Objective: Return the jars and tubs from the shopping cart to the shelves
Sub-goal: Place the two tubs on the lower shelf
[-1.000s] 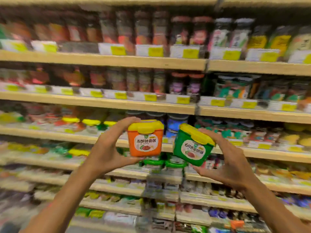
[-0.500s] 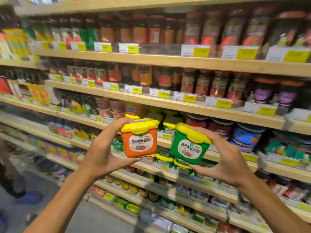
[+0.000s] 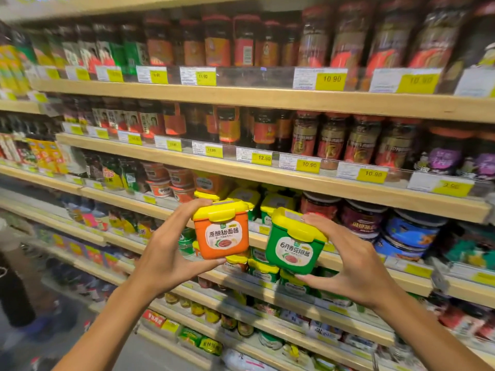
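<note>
My left hand [image 3: 163,253] grips an orange tub [image 3: 222,234] with a yellow lid, thumb below and fingers on top. My right hand [image 3: 351,263] holds a green tub [image 3: 293,249] with a yellow lid, tilted slightly left. Both tubs hang side by side in front of the third shelf [image 3: 334,187], where more yellow-lidded tubs [image 3: 276,203] of the same kind stand directly behind them. The shopping cart is out of view.
Wooden shelves run from upper left to lower right. Dark sauce jars [image 3: 329,140] fill the upper two shelves behind clear rails with yellow price tags [image 3: 309,165]. Round jars [image 3: 361,218] stand to the right of the tubs. A person's legs [image 3: 16,295] are at the far left.
The view has closed in on the shelves and swung left. Both hands, still holding their tubs, are now nearer the shelf with the matching tubs.
</note>
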Demonstrator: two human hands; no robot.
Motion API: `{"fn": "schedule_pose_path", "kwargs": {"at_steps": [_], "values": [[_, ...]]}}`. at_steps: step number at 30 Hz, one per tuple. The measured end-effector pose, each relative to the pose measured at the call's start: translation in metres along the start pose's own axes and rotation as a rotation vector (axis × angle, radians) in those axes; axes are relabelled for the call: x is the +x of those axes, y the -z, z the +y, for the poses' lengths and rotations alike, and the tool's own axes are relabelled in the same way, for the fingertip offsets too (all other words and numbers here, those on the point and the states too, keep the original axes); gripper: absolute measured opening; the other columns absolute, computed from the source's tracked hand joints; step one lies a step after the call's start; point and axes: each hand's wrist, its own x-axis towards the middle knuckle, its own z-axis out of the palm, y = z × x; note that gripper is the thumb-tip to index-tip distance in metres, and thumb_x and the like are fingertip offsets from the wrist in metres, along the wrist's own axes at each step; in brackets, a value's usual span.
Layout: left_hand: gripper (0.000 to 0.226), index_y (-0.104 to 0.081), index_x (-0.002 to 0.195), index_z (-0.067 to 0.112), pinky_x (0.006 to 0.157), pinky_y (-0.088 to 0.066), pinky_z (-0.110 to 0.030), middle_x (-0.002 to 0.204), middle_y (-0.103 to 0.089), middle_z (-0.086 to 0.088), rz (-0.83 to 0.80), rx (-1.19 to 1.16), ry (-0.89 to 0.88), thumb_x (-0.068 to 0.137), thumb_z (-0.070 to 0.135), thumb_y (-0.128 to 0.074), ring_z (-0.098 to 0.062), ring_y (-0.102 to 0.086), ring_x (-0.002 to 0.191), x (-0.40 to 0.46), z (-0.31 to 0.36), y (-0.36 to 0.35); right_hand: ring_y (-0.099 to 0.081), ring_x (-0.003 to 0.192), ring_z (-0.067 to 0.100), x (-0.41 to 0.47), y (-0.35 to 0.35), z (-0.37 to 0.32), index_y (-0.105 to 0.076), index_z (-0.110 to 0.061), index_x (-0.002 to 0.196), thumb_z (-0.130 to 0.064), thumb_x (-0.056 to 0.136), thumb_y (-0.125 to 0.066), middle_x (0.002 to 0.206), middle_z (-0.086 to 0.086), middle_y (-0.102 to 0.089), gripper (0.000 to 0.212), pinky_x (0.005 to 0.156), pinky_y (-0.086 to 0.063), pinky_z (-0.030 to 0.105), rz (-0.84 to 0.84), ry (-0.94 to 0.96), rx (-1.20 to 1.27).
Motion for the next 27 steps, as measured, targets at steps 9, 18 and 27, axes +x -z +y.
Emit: {"fn": "schedule_pose_path", "kwargs": {"at_steps": [9, 18, 27], "values": [[0.094, -0.044, 0.141, 0.006, 0.110, -0.043, -0.040, 0.148, -0.048, 0.001, -0.089, -0.019, -0.030, 0.065, 0.033, -0.092, -0.018, -0.046, 0.138, 0.026, -0.046, -0.014, -0.043, 0.142, 0.014, 0.020, -0.029, 0.029, -0.047, -0.009, 0.145, -0.047, 0.073, -0.086, 0.153, -0.001, -0.046, 0.090, 0.104, -0.051, 0.042, 0.021, -0.033, 0.028], [0.096, -0.044, 0.141, 0.013, 0.113, -0.038, -0.032, 0.149, -0.046, 0.008, -0.147, -0.153, -0.114, 0.061, 0.031, -0.094, -0.014, -0.044, 0.140, 0.020, -0.109, 0.000, -0.040, 0.144, 0.016, 0.039, -0.069, 0.003, -0.046, -0.008, 0.144, -0.039, 0.073, -0.089, 0.155, 0.000, -0.043, 0.089, 0.108, -0.047, 0.043, 0.038, -0.166, -0.013], [0.090, -0.045, 0.140, 0.012, 0.115, -0.037, -0.034, 0.149, -0.047, 0.003, -0.181, -0.271, -0.186, 0.065, 0.036, -0.089, -0.016, -0.044, 0.140, 0.009, -0.147, -0.002, -0.035, 0.147, 0.021, 0.029, -0.103, -0.023, -0.042, -0.003, 0.146, -0.031, 0.075, -0.088, 0.155, 0.005, -0.042, 0.089, 0.113, -0.041, 0.049, 0.037, -0.252, -0.090]]}}
